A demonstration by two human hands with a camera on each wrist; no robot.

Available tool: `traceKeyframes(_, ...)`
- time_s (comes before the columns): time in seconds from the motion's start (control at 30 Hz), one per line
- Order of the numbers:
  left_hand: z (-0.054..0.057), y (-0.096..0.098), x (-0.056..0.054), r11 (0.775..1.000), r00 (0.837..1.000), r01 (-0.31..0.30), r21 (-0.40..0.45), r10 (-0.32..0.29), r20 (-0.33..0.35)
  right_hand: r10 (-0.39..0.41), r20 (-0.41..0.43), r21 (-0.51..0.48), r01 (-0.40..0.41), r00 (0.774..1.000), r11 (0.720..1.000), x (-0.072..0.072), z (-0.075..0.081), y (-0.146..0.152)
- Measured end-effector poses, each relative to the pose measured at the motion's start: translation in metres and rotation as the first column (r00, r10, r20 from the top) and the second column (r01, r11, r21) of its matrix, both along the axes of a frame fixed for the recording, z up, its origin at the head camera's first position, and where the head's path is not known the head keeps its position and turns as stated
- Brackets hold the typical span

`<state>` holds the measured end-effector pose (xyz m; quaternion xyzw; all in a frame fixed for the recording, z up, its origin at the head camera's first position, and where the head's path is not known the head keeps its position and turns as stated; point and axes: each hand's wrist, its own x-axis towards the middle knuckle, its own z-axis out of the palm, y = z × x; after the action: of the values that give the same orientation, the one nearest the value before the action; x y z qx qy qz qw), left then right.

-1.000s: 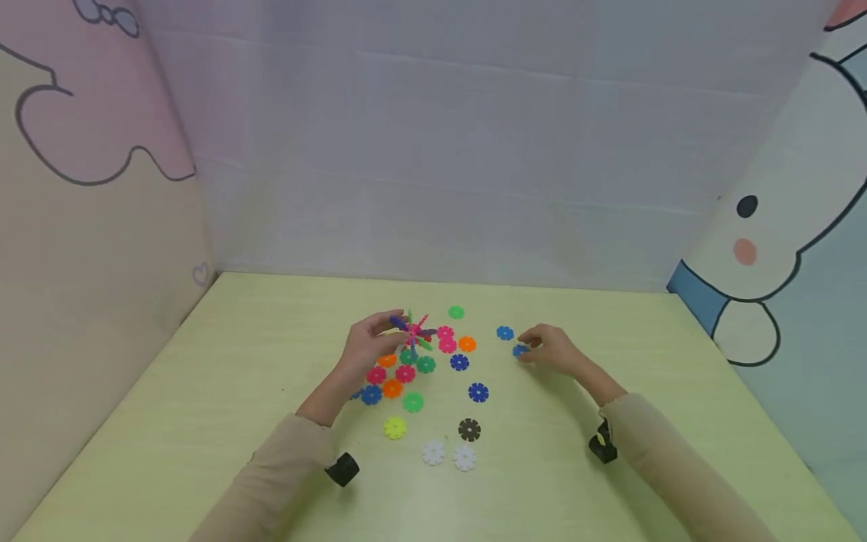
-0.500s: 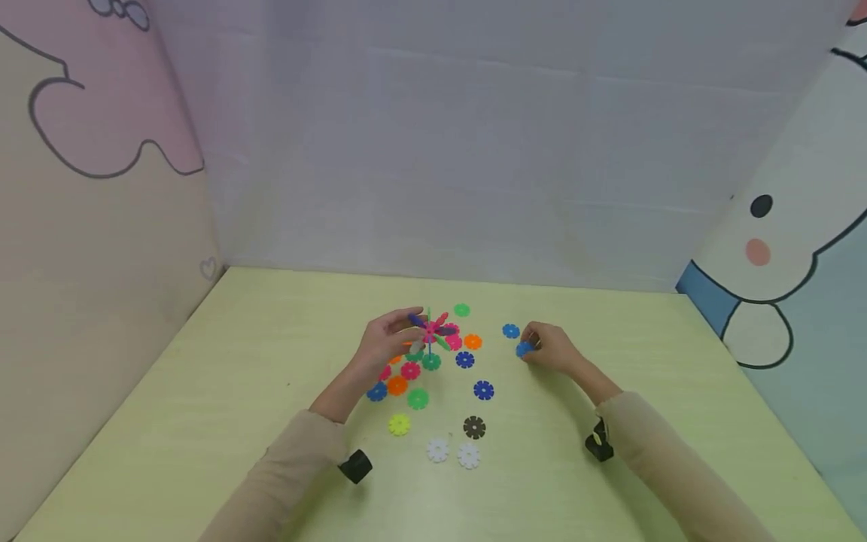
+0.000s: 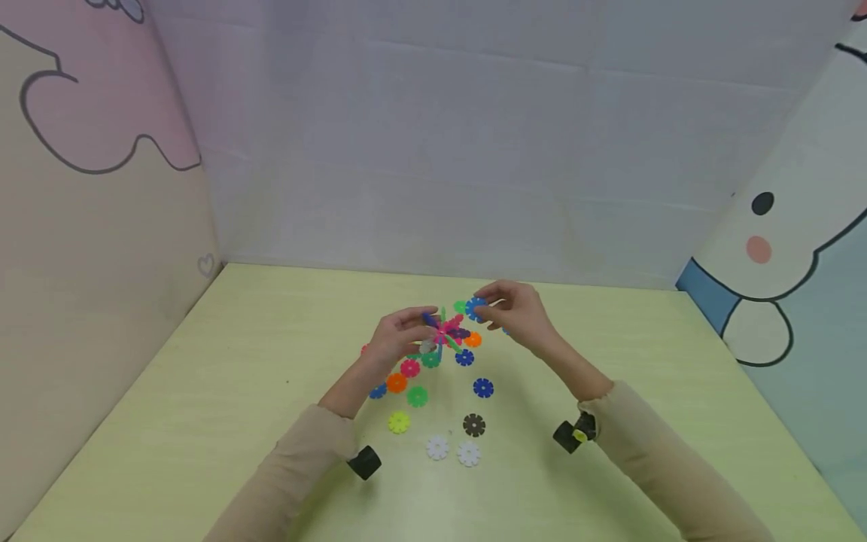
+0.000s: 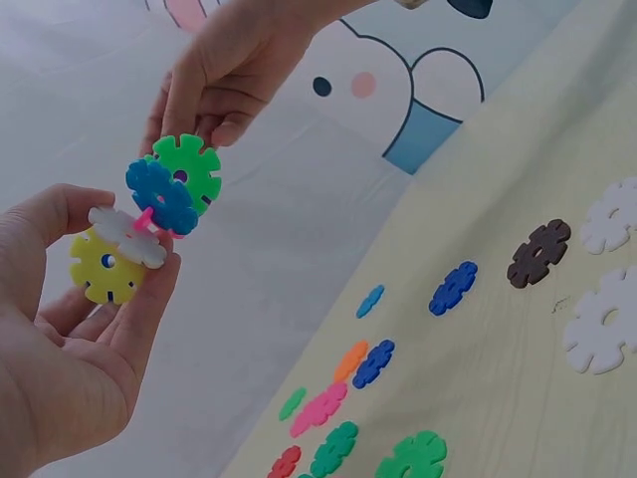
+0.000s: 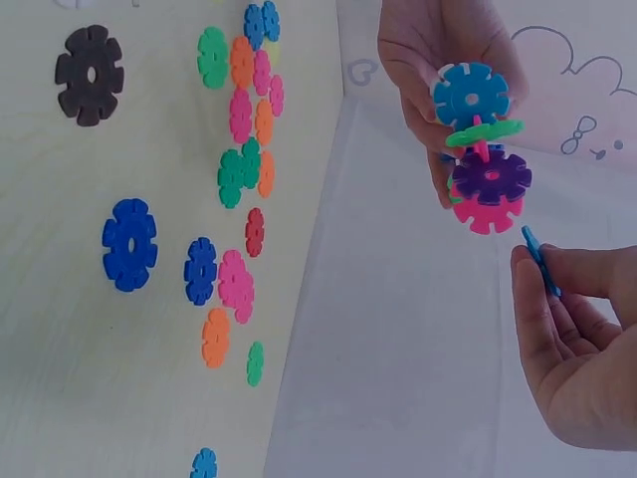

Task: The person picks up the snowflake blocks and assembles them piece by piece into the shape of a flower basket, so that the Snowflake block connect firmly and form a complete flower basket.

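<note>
My left hand holds up a cluster of interlocked snowflake discs above the table. In the left wrist view its thumb and fingers pinch a white disc and a yellow disc of that cluster; blue and green discs stick out on the far side. Between thumb and fingers, my right hand pinches a single blue disc, just right of the cluster. The right wrist view shows this blue disc edge-on, apart from the cluster's purple disc and pink disc.
Loose discs lie on the pale yellow table, below and in front of the hands. Among them are a brown disc, white discs, a yellow disc and dark blue discs. A pale cloth wall stands behind.
My right hand has picked the blue disc up off the table and brought it left and up beside the cluster. My left hand has shifted right with the cluster.
</note>
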<state>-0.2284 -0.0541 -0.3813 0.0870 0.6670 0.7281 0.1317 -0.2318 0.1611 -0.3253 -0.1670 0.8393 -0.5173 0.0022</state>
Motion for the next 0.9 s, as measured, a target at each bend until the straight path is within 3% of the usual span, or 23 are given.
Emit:
traceKeyframes(0.2,0.002,0.002,0.002,0.997,0.998,-0.006,-0.078,0.001,-0.059,-0.001,-0.059,0.027,0.002,0.998,1.000,0.004,-0.004,-0.007)
traceKeyframes(0.37,0.003,0.002,0.003,0.996,0.995,-0.031,-0.081,0.023,-0.096,-0.017,-0.110,0.047,0.022,0.994,0.999,0.005,-0.006,-0.011)
traceKeyframes(0.9,0.003,0.006,0.006,0.993,0.993,-0.057,-0.099,0.047,-0.104,-0.041,-0.137,0.021,0.044,0.990,0.999,0.007,-0.014,-0.018)
